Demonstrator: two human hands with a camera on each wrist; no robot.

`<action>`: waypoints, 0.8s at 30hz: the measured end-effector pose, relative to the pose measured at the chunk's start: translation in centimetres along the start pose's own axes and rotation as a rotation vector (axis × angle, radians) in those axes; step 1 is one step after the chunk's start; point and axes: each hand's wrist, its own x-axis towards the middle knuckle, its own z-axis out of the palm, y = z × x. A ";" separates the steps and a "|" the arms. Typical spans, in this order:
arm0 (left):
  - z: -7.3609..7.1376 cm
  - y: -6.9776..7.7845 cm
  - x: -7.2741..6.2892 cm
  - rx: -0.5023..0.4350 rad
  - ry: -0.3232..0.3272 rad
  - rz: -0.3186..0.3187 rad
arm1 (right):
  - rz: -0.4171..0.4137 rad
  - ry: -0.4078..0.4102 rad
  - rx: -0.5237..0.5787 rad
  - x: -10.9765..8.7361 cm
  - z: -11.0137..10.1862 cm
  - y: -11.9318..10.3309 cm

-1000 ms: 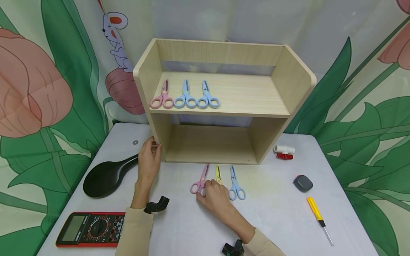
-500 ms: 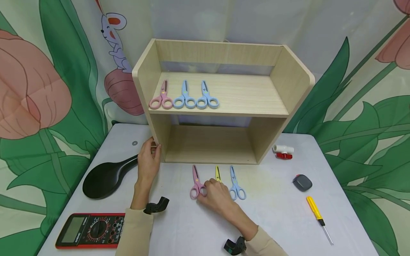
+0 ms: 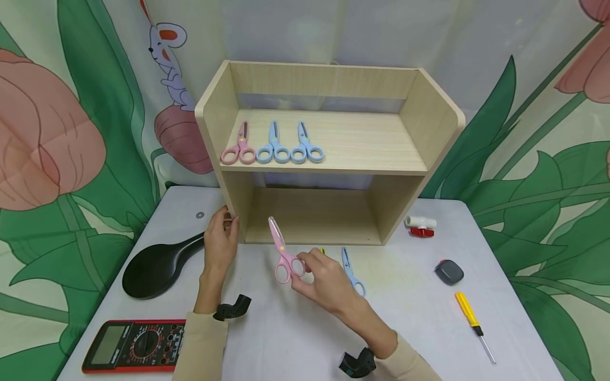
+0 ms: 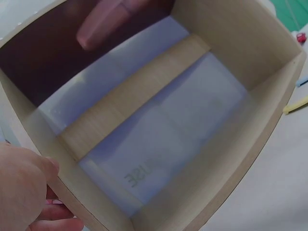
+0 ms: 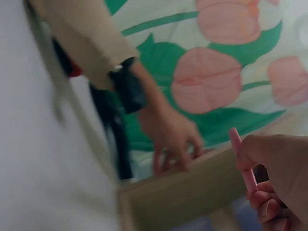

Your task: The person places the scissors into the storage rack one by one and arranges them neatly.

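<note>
The head view is evenly and brightly lit, with only soft, faint shadows cast on the surface [image 3: 295, 328]; straight edges are bowed outward near the frame borders. The right wrist view is heavily smeared by motion blur. The left wrist view is soft, and the fingers [image 4: 24, 187] at its edge are out of focus.

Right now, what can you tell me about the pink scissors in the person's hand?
The small pink plastic scissors have two round finger loops, a yellowish dot at the pivot and closed blades. The right hand pinches them by the loops, lifted off the white table, blades tilted up and leftward toward the wooden shelf's open lower compartment. Nothing else touches them.
</note>
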 end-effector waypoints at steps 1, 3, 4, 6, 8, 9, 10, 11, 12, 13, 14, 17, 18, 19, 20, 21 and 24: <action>0.0 0.0 0.0 -0.001 0.000 0.002 | -0.024 0.027 0.001 0.5 -0.6 -0.1; 0.0 0.0 0.0 -0.009 0.000 0.007 | -0.062 0.076 0.001 1.6 -2.1 -0.2; 0.0 -0.1 0.0 -0.011 0.000 0.010 | -0.074 0.095 -0.001 2.2 -2.8 -0.3; 0.0 -0.2 -0.1 -0.008 -0.002 0.011 | -0.087 0.130 -0.004 3.4 -4.4 -0.3; 0.0 -0.2 -0.1 -0.008 -0.002 0.009 | -0.085 0.170 -0.006 4.6 -5.8 -0.2; 0.0 -0.3 -0.2 -0.007 -0.002 0.008 | -0.076 0.190 -0.010 5.2 -6.4 -0.1; 0.0 -0.3 -0.2 -0.006 -0.002 0.007 | -0.065 0.212 -0.015 5.8 -7.1 0.0; 0.0 -0.3 -0.3 -0.009 -0.002 0.006 | -0.053 0.231 -0.026 6.3 -7.7 0.2; 0.0 -0.3 -0.3 -0.010 -0.003 0.006 | -0.038 0.256 -0.039 6.9 -8.3 0.4; 0.0 -0.3 -0.3 -0.013 -0.004 0.007 | -0.020 0.278 -0.053 7.5 -8.8 0.6; 0.0 -0.3 -0.3 -0.014 -0.004 0.009 | 0.001 0.297 -0.071 8.0 -9.4 0.9; 0.1 -0.2 -0.3 -0.012 -0.003 0.013 | 0.072 0.339 -0.124 9.9 -10.9 1.9; 0.1 -0.2 -0.3 -0.007 -0.002 0.014 | 0.103 0.346 -0.131 10.6 -11.3 2.3; 0.1 -0.2 -0.2 -0.005 -0.002 0.012 | 0.139 0.343 -0.139 11.3 -11.7 2.7; 0.1 -0.1 -0.2 -0.002 -0.002 0.010 | 0.175 0.333 -0.151 11.9 -12.0 3.1; 0.1 -0.1 -0.2 0.000 -0.002 0.008 | 0.212 0.318 -0.164 12.6 -12.3 3.5; 0.1 -0.1 -0.2 0.003 -0.003 0.004 | 0.313 0.244 -0.182 14.0 -12.8 4.9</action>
